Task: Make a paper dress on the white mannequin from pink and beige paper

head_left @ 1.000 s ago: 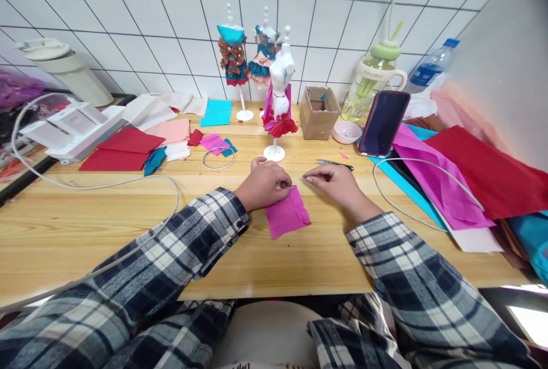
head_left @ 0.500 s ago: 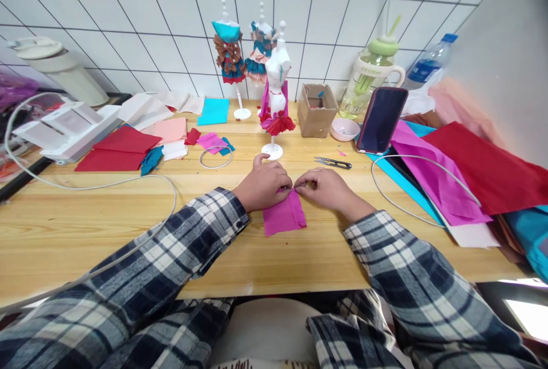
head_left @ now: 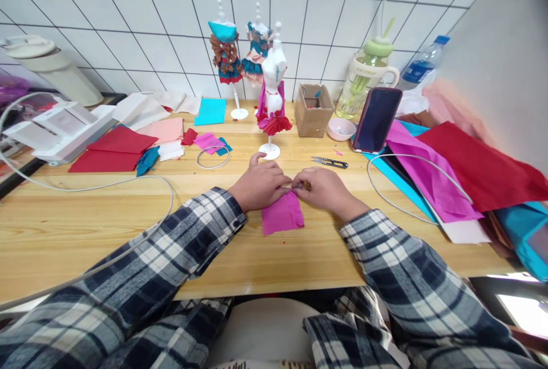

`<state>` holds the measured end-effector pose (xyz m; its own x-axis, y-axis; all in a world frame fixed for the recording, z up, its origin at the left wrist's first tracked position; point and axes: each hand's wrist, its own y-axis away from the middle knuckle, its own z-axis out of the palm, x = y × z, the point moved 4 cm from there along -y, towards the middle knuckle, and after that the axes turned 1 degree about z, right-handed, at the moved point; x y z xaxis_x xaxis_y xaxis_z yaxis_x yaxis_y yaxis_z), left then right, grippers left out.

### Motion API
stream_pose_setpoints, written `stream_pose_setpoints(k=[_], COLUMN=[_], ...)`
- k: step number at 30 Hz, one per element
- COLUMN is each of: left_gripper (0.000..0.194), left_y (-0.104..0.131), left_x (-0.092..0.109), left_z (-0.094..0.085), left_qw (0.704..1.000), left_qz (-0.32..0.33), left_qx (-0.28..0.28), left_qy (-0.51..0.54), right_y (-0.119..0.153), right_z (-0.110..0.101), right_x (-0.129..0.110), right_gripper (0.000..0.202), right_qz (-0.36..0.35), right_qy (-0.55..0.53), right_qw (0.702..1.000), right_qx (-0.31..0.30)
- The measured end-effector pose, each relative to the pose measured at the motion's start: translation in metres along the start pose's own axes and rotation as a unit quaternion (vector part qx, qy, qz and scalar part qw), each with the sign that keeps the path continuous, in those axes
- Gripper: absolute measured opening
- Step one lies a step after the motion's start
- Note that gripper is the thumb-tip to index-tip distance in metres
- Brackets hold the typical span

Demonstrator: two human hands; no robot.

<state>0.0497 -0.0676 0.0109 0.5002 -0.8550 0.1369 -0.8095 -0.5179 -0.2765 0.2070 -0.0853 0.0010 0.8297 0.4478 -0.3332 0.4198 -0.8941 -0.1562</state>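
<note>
A small piece of magenta fabric point(head_left: 280, 216) lies on the wooden table with a folded strip along its right side. My left hand point(head_left: 262, 184) presses over its top edge, thumb and fingers closed on the cloth. At the top right corner of the fabric, the fingertips of my right hand point(head_left: 319, 189) pinch it, close against the left fingers. Whether a needle or thread is between the fingertips cannot be made out. Just beyond my hands stands a small white dress form point(head_left: 274, 64) with magenta cloth and a red pleated frill. Thread snips point(head_left: 329, 162) lie beyond my right hand.
Behind are two dressed forms point(head_left: 225, 52), a cardboard box point(head_left: 314, 111), a pink bowl point(head_left: 341, 129) and a propped phone point(head_left: 377, 120). Fabric scraps point(head_left: 115, 149) and a white charger block point(head_left: 64, 129) sit left. Larger cloths point(head_left: 483, 163) pile up right, with a looping cable point(head_left: 387, 198).
The fingertips of my right hand have curled in and drawn closer to my left fingers at the fabric's top edge. The whole view has shifted slightly.
</note>
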Motion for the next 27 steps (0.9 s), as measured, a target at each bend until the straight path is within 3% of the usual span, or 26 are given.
stream_pose_setpoints(k=[6,18,22,27], left_gripper=[0.021,0.026,0.023,0.022], left_y=[0.004,0.002,0.002,-0.001], left_x=[-0.01,-0.006,-0.003,0.0], left_z=[-0.005,-0.003,-0.007,-0.007], left_qw=[0.998,0.997,0.999,0.999], left_qz=[-0.048,0.033,0.016,-0.02], left_qx=[0.001,0.007,0.018,0.018], left_qy=[0.036,-0.07,-0.038,0.019], right_y=[0.003,0.009,0.009,0.004], right_z=[-0.001,-0.003,-0.006,-0.007], right_x=[0.004,0.006,0.0,-0.001], right_gripper=[0.005,0.012,0.01,0.004], right_qz=[0.015,-0.074,-0.055,-0.017], right_qy=[-0.022,-0.023,-0.013,-0.084], right_qw=[1.0,0.997,0.998,0.996], right_qx=[0.012,-0.003,0.005,0.038])
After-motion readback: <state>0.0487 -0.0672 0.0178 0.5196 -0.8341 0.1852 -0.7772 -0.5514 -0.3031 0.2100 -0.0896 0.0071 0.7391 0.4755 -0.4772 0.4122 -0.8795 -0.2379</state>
